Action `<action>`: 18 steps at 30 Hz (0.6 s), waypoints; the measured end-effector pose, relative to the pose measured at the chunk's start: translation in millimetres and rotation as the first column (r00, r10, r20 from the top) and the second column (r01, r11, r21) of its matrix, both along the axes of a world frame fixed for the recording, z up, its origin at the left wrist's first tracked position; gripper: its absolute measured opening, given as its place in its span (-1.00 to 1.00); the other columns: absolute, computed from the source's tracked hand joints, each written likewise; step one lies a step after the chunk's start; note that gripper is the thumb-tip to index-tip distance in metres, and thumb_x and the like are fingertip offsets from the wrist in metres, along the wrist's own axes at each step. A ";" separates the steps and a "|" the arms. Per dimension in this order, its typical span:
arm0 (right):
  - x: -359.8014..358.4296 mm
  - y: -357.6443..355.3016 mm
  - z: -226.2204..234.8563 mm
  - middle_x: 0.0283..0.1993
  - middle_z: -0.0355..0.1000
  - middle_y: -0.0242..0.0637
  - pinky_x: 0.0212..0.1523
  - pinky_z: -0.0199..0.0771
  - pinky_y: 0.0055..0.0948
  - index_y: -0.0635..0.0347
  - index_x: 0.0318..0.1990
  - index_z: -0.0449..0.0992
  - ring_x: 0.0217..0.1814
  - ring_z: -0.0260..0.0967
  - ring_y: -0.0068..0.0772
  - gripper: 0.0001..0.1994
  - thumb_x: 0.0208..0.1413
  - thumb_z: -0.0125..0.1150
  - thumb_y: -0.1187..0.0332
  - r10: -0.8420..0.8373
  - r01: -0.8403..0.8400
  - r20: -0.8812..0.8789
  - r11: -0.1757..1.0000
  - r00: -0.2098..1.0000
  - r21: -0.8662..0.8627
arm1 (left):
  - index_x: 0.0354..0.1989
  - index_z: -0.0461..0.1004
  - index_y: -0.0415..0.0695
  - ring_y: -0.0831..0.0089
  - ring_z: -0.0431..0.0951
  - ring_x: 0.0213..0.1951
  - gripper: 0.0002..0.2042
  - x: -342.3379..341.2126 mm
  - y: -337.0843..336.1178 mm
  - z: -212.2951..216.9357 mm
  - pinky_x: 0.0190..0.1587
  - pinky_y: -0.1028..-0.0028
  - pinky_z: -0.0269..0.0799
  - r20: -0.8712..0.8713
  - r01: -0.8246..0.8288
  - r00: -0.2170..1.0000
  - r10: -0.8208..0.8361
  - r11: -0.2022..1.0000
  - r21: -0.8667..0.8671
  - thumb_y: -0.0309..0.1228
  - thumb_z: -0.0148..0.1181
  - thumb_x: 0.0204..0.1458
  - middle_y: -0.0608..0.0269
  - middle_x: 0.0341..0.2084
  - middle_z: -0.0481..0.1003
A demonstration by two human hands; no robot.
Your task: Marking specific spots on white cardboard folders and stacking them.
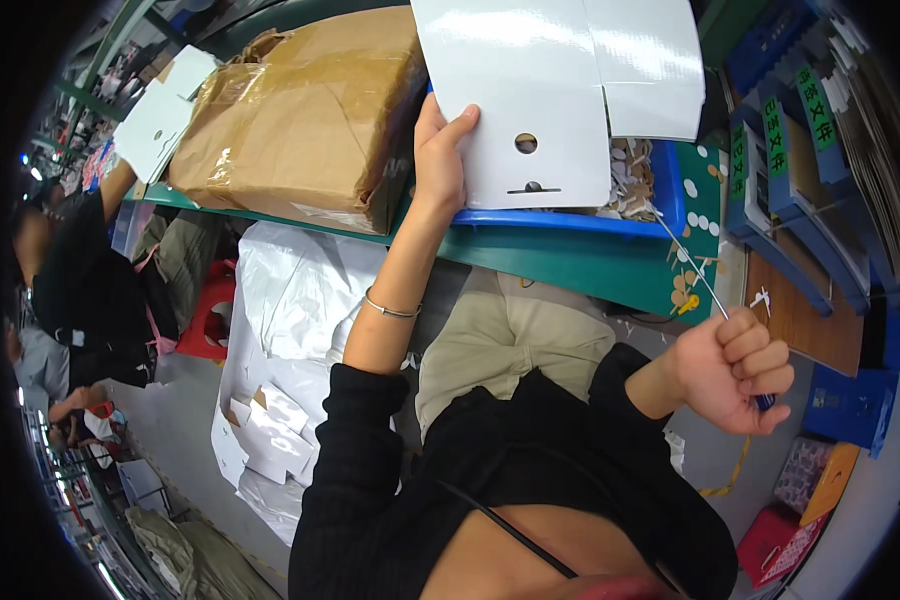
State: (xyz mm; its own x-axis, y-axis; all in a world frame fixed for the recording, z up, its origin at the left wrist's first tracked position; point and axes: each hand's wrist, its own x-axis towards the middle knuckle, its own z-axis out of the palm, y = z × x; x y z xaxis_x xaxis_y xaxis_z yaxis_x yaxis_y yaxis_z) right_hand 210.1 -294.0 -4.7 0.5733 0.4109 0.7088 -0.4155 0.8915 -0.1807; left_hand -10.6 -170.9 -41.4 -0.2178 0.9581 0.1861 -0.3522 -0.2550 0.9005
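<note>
My left hand point(440, 150) grips the left edge of a flat white die-cut card sheet point(555, 100), thumb on top and fingers underneath. A round hole and a narrow slot with a small round cutout show near the sheet's lower edge. It lies over a blue tray point(570, 217) holding small card scraps point(632, 180). My right hand point(735, 370) is closed in a fist around a screwdriver point(692, 265) with a thin metal shaft. Its dark blue handle end sticks out below the fist, and its tip points at the tray's right front corner, clear of the sheet.
A taped brown carton point(300, 115) stands left of the tray on the green table point(560, 255). Blue file holders point(785, 190) line the right side. Below the table, a white plastic bag point(305, 290) contains white card pieces. Another person point(90, 260) holds a similar sheet at left.
</note>
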 end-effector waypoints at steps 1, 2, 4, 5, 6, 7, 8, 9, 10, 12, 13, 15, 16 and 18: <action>2.4 -2.2 -0.5 -0.76 -0.13 -0.50 -0.73 -0.36 -0.57 -0.02 -0.75 0.00 -0.81 -0.33 -0.63 -0.61 0.02 -0.20 0.06 -0.033 0.033 -0.032 0.999 0.999 0.019 | -0.19 0.25 -0.27 0.45 0.42 -0.40 -0.79 -3.2 -2.3 5.0 -0.25 0.50 0.34 0.089 0.011 0.996 -0.010 1.000 -0.015 -0.55 -0.05 -0.05 0.08 -0.35 0.41; 5.9 -5.5 -1.2 -0.75 -0.14 -0.50 -0.71 -0.32 -0.56 -0.02 -0.75 0.00 -0.79 -0.30 -0.63 -0.61 0.01 -0.18 0.05 -0.028 0.029 -0.036 1.000 0.999 0.011 | -0.19 0.26 -0.26 0.44 0.42 -0.39 -0.78 -6.3 -3.5 5.3 -0.23 0.49 0.33 0.137 0.044 0.990 -0.044 0.999 0.003 -0.56 -0.04 -0.06 0.08 -0.34 0.41; 9.6 -9.8 -4.2 -0.74 -0.14 -0.50 -0.68 -0.29 -0.55 -0.02 -0.75 -0.01 -0.77 -0.28 -0.62 -0.61 -0.01 -0.16 0.04 0.037 -0.035 -0.063 0.999 0.997 0.033 | -0.20 0.28 -0.25 0.45 0.42 -0.38 -0.79 -11.2 -2.5 -1.5 -0.23 0.51 0.34 0.212 0.093 0.972 -0.102 0.994 0.051 -0.55 0.00 -0.06 0.08 -0.36 0.41; 12.5 -11.9 -5.2 -0.73 -0.13 -0.50 -0.65 -0.25 -0.54 -0.02 -0.75 -0.01 -0.75 -0.26 -0.61 -0.61 -0.02 -0.15 0.05 0.036 -0.036 -0.058 0.999 0.998 0.001 | -0.18 0.26 -0.26 0.45 0.41 -0.37 -0.78 -8.1 -1.4 -2.6 -0.24 0.52 0.35 0.220 0.091 0.970 -0.098 0.995 0.043 -0.55 -0.01 -0.04 0.08 -0.35 0.40; 13.3 -11.4 -8.9 -0.72 -0.12 -0.50 -0.62 -0.22 -0.53 -0.02 -0.74 -0.01 -0.73 -0.24 -0.60 -0.62 -0.03 -0.14 0.05 0.036 -0.038 -0.057 0.999 0.998 -0.031 | -0.17 0.24 -0.27 0.46 0.41 -0.37 -0.77 -5.2 -2.1 -0.8 -0.26 0.52 0.35 0.224 0.089 0.970 -0.094 0.995 0.034 -0.55 -0.01 -0.03 0.07 -0.35 0.39; 14.9 -11.2 -10.9 -0.72 -0.12 -0.50 -0.62 -0.22 -0.53 -0.02 -0.74 -0.01 -0.73 -0.24 -0.60 -0.62 -0.03 -0.14 0.05 0.081 -0.082 -0.075 0.997 0.994 -0.005 | -0.14 0.19 -0.27 0.47 0.41 -0.38 -0.75 -1.1 -4.1 2.2 -0.27 0.53 0.36 0.219 0.045 0.974 -0.052 0.998 0.036 -0.54 -0.02 -0.01 0.06 -0.34 0.38; 16.5 -10.4 -13.4 -0.72 -0.12 -0.50 -0.61 -0.21 -0.53 -0.02 -0.74 0.00 -0.72 -0.24 -0.60 -0.62 -0.03 -0.15 0.05 0.109 -0.110 -0.063 0.994 0.992 -0.017 | -0.11 0.14 -0.27 0.48 0.40 -0.39 -0.73 -3.5 -7.0 5.4 -0.29 0.54 0.37 0.215 0.004 0.976 -0.012 0.999 0.037 -0.53 -0.04 0.00 0.05 -0.33 0.36; 17.4 -12.3 -17.7 -0.72 -0.12 -0.49 -0.60 -0.20 -0.53 -0.02 -0.74 0.00 -0.72 -0.24 -0.60 -0.63 -0.03 -0.15 0.06 0.120 -0.122 -0.050 0.992 0.992 -0.034 | -0.11 0.14 -0.27 0.48 0.40 -0.39 -0.73 -9.7 -14.5 11.5 -0.29 0.54 0.37 0.197 -0.021 0.980 0.010 0.998 0.053 -0.53 -0.04 0.00 0.05 -0.33 0.36; 18.0 -12.1 -18.6 -0.72 -0.12 -0.49 -0.60 -0.20 -0.53 -0.02 -0.74 0.00 -0.71 -0.23 -0.59 -0.63 -0.04 -0.15 0.06 0.132 -0.134 -0.029 0.990 0.991 -0.055 | -0.10 0.11 -0.26 0.46 0.42 -0.37 -0.72 -13.1 -22.1 20.1 -0.29 0.55 0.39 0.130 -0.048 0.990 0.046 0.999 0.012 -0.53 -0.05 0.02 0.05 -0.33 0.35; 16.0 -9.7 -20.8 -0.71 -0.11 -0.49 -0.59 -0.19 -0.53 -0.02 -0.74 0.00 -0.70 -0.23 -0.59 -0.63 -0.04 -0.15 0.07 0.158 -0.158 -0.009 0.985 0.987 -0.070 | -0.09 0.06 -0.24 0.45 0.42 -0.39 -0.71 -25.6 -26.7 28.7 -0.34 0.55 0.41 0.063 -0.107 0.993 0.105 0.993 0.044 -0.54 -0.06 0.03 0.05 -0.33 0.33; 14.4 -9.0 -21.1 -0.71 -0.11 -0.49 -0.59 -0.19 -0.53 -0.02 -0.74 0.00 -0.70 -0.23 -0.59 -0.64 -0.04 -0.15 0.07 0.166 -0.167 -0.012 0.983 0.986 -0.071 | -0.10 0.04 -0.24 0.45 0.41 -0.43 -0.71 -34.9 -26.5 31.3 -0.37 0.56 0.40 0.066 -0.135 0.990 0.128 0.984 0.116 -0.55 -0.07 0.02 0.04 -0.34 0.32; 13.0 -5.2 -22.0 -0.71 -0.12 -0.48 -0.59 -0.20 -0.53 -0.02 -0.74 0.00 -0.70 -0.23 -0.59 -0.64 -0.04 -0.16 0.07 0.172 -0.173 -0.016 0.982 0.985 -0.077 | -0.10 0.04 -0.24 0.45 0.42 -0.44 -0.71 -56.2 -33.8 55.2 -0.39 0.55 0.41 0.007 -0.180 0.984 0.180 0.978 0.110 -0.55 -0.07 0.02 0.04 -0.35 0.31; 13.2 -3.5 -23.2 -0.71 -0.12 -0.47 -0.59 -0.20 -0.53 -0.02 -0.73 0.00 -0.69 -0.22 -0.58 -0.64 -0.04 -0.16 0.08 0.164 -0.165 -0.016 0.983 0.986 -0.082 | -0.11 0.05 -0.23 0.44 0.42 -0.44 -0.71 -70.2 -34.1 64.7 -0.42 0.55 0.43 -0.049 -0.208 0.976 0.214 0.973 0.102 -0.56 -0.07 0.01 0.05 -0.35 0.31; 11.2 -1.7 -25.5 -0.71 -0.11 -0.47 -0.59 -0.20 -0.53 -0.02 -0.74 0.00 -0.69 -0.22 -0.58 -0.64 -0.04 -0.16 0.08 0.165 -0.165 -0.008 0.983 0.986 -0.086 | -0.12 0.05 -0.24 0.44 0.43 -0.47 -0.69 -113.3 -31.2 86.9 -0.45 0.54 0.44 -0.151 -0.339 0.918 0.365 0.924 0.175 -0.51 -0.02 0.00 0.04 -0.36 0.32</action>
State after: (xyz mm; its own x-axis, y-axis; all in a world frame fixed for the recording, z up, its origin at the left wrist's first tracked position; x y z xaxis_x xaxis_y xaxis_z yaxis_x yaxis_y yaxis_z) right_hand 221.3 -295.7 -30.2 0.4933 0.5595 0.6661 -0.5560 0.7917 -0.2531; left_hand -123.9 -202.1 45.5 -0.4870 0.7858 0.3813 -0.0535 -0.4626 0.8850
